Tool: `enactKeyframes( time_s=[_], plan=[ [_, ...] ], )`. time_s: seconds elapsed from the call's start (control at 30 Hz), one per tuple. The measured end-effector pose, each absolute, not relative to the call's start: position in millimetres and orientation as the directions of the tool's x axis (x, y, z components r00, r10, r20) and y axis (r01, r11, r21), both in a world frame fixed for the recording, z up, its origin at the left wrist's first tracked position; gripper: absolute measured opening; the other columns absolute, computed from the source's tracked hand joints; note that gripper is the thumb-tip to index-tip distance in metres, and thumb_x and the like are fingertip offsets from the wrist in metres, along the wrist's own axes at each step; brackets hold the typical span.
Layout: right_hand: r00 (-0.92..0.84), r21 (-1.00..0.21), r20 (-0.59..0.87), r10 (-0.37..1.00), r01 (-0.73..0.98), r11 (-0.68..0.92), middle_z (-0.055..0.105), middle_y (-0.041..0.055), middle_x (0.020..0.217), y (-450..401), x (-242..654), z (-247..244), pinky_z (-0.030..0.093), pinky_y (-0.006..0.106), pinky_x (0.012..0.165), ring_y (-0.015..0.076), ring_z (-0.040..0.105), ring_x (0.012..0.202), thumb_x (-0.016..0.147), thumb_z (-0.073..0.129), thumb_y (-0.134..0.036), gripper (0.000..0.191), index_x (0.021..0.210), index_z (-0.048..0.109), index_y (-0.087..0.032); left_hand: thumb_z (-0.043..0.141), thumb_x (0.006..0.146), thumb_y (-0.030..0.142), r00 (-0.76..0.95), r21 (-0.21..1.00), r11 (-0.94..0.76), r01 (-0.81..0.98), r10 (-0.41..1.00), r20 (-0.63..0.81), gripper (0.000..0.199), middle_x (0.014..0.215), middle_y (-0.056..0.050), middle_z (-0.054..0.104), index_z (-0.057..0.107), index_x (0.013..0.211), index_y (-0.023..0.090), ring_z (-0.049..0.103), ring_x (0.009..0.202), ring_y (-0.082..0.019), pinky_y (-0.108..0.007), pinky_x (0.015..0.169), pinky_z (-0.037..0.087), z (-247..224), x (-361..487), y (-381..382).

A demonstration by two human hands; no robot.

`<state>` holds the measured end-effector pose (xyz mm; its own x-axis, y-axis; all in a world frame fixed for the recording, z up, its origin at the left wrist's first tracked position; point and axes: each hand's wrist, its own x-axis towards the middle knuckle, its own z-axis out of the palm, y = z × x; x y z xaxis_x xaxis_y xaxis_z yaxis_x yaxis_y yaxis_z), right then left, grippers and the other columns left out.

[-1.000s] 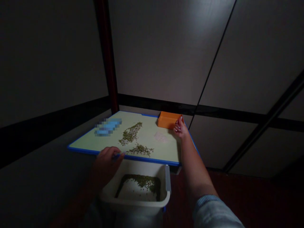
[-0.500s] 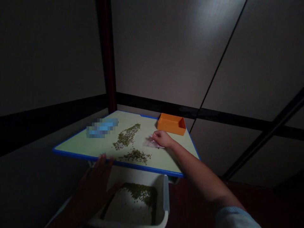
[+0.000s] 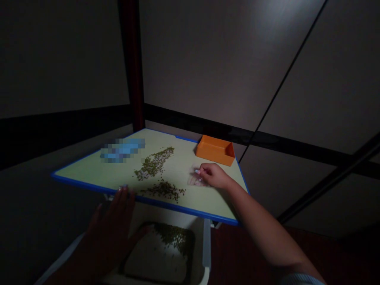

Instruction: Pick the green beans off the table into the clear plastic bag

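My right hand (image 3: 214,175) is closed in a pinch over the tabletop, fingertips on a small clear plastic bag (image 3: 194,181) that lies partly beneath them. Fingers stretched out, my left hand (image 3: 114,221) rests by the table's blue front edge. Between the hands, a dark heap of small seed-like bits (image 3: 164,190) lies close to that edge. Behind it spreads a greener heap of similar bits (image 3: 156,163). The table (image 3: 115,176) has a pale yellow-green top.
An orange open box (image 3: 215,150) stands at the back right of the table. A blurred-out blue item (image 3: 123,150) lies at the left. Below the front edge, a white bin (image 3: 207,245) holds more greenish bits. Walls rise behind the table.
My right hand has shifted slightly right, and the plastic bag now lies flatter under its fingertips. The left hand remains by the front edge. The view has tilted a little.
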<state>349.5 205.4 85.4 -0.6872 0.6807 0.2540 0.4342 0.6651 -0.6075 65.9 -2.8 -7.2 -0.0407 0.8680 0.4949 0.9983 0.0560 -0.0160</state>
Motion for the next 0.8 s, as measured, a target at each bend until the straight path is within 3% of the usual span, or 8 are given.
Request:
enactKeyframes(
  time_s=[0.13, 0.3, 0.43, 0.8],
  plan=[
    [-0.742, -0.685, 0.154, 0.652, 0.395, 0.612, 0.039, -0.006, 0.053, 202, 349, 93, 0.024, 0.021, 0.049, 0.0078, 0.033, 0.05, 0.086, 0.056, -0.045, 0.037, 0.063, 0.046, -0.018, 0.03, 0.083, 0.063, -0.008, -0.104, 0.067, 0.992, 0.876, 0.481, 0.084, 0.152, -0.024, 0.037, 0.041, 0.142, 0.004, 0.035, 0.142, -0.037, -0.058, 0.106, 0.038, -2, 75, -5],
    [-0.827, -0.797, -0.06, 0.558, 0.376, 0.472, 0.039, -0.0074, 0.049, 193, 344, 95, 0.024, 0.021, 0.046, 0.0064, 0.033, 0.045, 0.076, 0.064, -0.058, 0.046, 0.06, 0.046, -0.019, 0.033, 0.083, 0.062, 0.004, -0.048, 0.017, 0.999, 0.918, 0.397, 0.086, 0.155, -0.023, 0.031, 0.037, 0.143, 0.001, 0.031, 0.145, -0.034, -0.052, 0.109, 0.039, -3, 73, -4],
    [-0.814, -0.783, -0.075, 0.577, 0.406, 0.472, 0.038, -0.0076, 0.045, 190, 342, 95, 0.022, 0.021, 0.045, 0.0061, 0.035, 0.042, 0.074, 0.065, -0.062, 0.052, 0.057, 0.04, -0.02, 0.039, 0.08, 0.065, -0.004, 0.009, 0.001, 1.0, 0.937, 0.35, 0.092, 0.156, -0.024, 0.027, 0.035, 0.144, -0.001, 0.027, 0.145, -0.034, -0.048, 0.115, 0.033, -1, 73, -3],
    [-0.814, -0.8, -0.103, 0.572, 0.409, 0.438, 0.049, -0.005, 0.044, 190, 346, 93, 0.03, 0.02, 0.043, 0.0088, 0.047, 0.039, 0.081, 0.061, -0.055, 0.046, 0.061, 0.041, -0.02, 0.035, 0.082, 0.068, 0.017, -0.002, -0.018, 1.0, 0.922, 0.386, 0.092, 0.155, -0.025, 0.03, 0.037, 0.142, -0.002, 0.031, 0.144, -0.035, -0.048, 0.113, 0.037, -4, 75, -4]
  ],
)
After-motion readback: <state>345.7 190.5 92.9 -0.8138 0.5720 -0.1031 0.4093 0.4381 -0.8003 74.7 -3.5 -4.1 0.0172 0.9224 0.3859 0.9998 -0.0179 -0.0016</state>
